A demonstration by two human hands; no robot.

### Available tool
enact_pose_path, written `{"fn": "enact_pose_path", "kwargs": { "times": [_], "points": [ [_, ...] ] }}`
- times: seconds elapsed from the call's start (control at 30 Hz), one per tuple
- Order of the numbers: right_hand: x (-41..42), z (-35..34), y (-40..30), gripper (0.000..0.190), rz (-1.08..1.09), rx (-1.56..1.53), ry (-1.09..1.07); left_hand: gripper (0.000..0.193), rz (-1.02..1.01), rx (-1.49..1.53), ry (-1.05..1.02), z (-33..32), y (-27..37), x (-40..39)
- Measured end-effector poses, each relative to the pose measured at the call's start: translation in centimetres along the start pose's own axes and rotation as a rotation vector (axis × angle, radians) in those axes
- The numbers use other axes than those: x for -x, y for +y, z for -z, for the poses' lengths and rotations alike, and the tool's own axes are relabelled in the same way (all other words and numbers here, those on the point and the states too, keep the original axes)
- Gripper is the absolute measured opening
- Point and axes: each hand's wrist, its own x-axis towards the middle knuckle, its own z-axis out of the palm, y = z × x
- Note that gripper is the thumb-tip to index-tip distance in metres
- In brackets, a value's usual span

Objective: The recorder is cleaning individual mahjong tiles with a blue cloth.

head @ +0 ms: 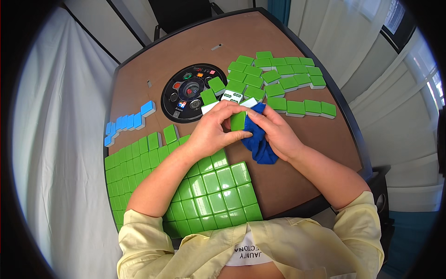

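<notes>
My left hand (212, 130) grips a green-backed mahjong tile (238, 121) above the brown mahjong table (278, 174). A crumpled blue cloth (259, 143) is held in my right hand (278, 130), bunched against the tile's right side. Below my left forearm lies a large block of green-backed tiles (205, 183) in tight rows. Loose green-backed tiles (253, 81) spread beyond my hands, and one tile with green markings (231, 96) lies face up among them. Fingers hide part of the held tile.
The round black dice console (191, 91) sits mid-table, with two green-backed tiles at its right edge. Blue-backed tiles (129, 121) form a small group at the left. A raised dark rim (306, 52) borders the table. A black chair (181, 14) stands beyond the far edge.
</notes>
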Motion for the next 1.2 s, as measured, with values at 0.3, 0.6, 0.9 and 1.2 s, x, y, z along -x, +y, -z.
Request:
{"fn": "enact_pose_path", "kwargs": {
  "times": [0.3, 0.6, 0.9, 1.2],
  "points": [
    [0.2, -0.2, -1.5, 0.035, 0.008, -0.065, 0.141, 0.055, 0.055, 0.386, -0.056, 1.0, -0.8, 0.0],
    [-0.1, -0.4, -2.7, 0.024, 0.054, -0.13, 0.208, 0.055, -0.003, -0.353, -0.292, 3.0, -0.1, 1.0],
    [0.0, 0.0, -2.4, 0.029, -0.029, -0.078, 0.112, 0.059, 0.084, -0.503, -0.304, 4.4, 2.3, 4.6],
    [0.6, -0.7, -1.5, 0.031, -0.055, 0.106, 0.007, 0.071, 0.151, -0.473, -0.225, 2.6, 2.5, 6.6]
  ]
}}
